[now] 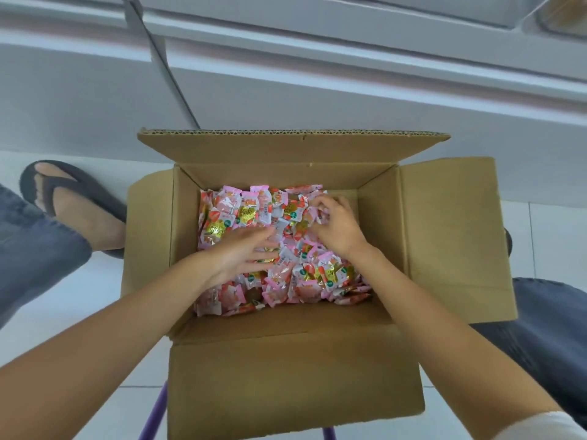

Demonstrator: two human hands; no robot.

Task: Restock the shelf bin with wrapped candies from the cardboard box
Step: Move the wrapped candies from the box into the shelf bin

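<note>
The left hand [244,254] lies nearly flat on the heap, fingers straight and spread toward the middle of the box. It presses on the sweets and grips nothing. The right hand [338,225] is bunched near the far right corner, its fingers curled down into the pile round a few pieces. How many it really has hold of is blurred.

Both hands work in the small pink, red and gold wrapped candies [241,211], which fill the floor of the open brown corrugated cardboard box [292,369] from wall to wall. The box's far flap [286,147] stands up and its right flap [451,236] is folded out flat.

The box appears to rest on something with thin purple legs [157,411], above pale floor tiles [95,290]. A foot in a black flip-flop sandal [73,204] stands just beside the left wall. White shelving [317,68] rises behind. No shelf bin can be made out for certain.

The likeliest trouble is spillage. The glossy wrappers slide on each other, so a loose, one-handed grab would probably shed pieces over the wall or onto the tiles on the way up. A flat left hand cannot catch them. Leaning weight near one edge could also tip the box if its perch is narrow. The upright far flap stands between the heap and the shelving and could snag a loaded hand.
</note>
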